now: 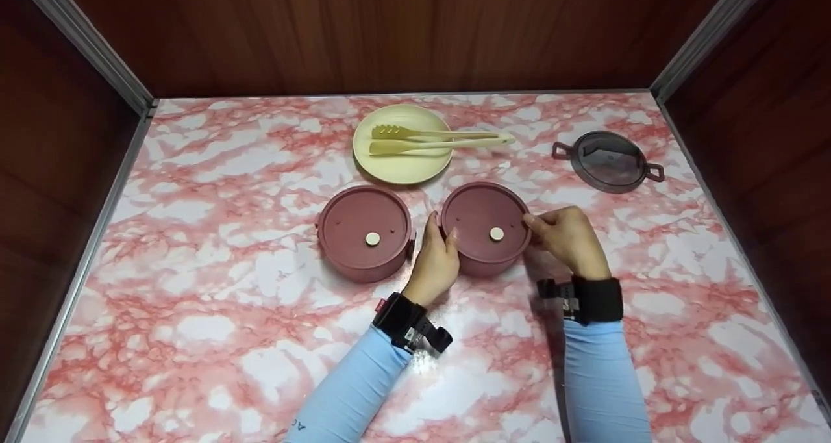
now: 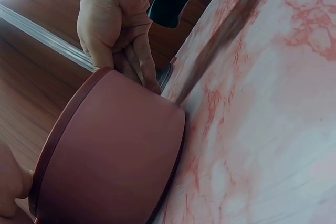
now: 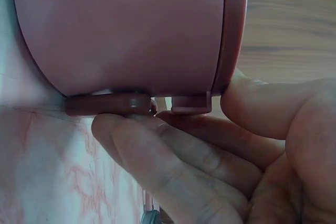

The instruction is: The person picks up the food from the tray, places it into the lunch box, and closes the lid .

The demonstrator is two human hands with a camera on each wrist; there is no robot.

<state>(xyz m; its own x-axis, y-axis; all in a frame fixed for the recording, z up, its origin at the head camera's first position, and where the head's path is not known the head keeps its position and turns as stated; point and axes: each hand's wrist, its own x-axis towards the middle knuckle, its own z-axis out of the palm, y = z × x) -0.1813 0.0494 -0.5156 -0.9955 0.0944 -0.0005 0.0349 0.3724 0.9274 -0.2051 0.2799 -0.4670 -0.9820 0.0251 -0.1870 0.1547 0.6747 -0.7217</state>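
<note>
A dusty-red lidded pot (image 1: 483, 215) with a white knob (image 1: 496, 234) stands between both hands. My left hand (image 1: 434, 267) holds its left side, thumb over the lid rim and fingers against the wall. On the right, my right hand (image 1: 568, 238) grips the pot's side. In the right wrist view its thumb (image 3: 252, 103) presses the lid rim, while curled fingers (image 3: 178, 156) lie against a side handle (image 3: 110, 104) and a small tab (image 3: 190, 103). The left wrist view shows the pot wall (image 2: 115, 145) close up. A matching lidded pot (image 1: 365, 228) stands to the left.
Behind the pots, a pale yellow plate (image 1: 402, 170) bears a slotted utensil (image 1: 396, 132) and a flat spatula (image 1: 393, 147). A dark transparent lid-like piece with two handles (image 1: 610, 162) lies at back right. Wood-grain panels (image 1: 402, 34) border the marbled tabletop (image 1: 214, 326).
</note>
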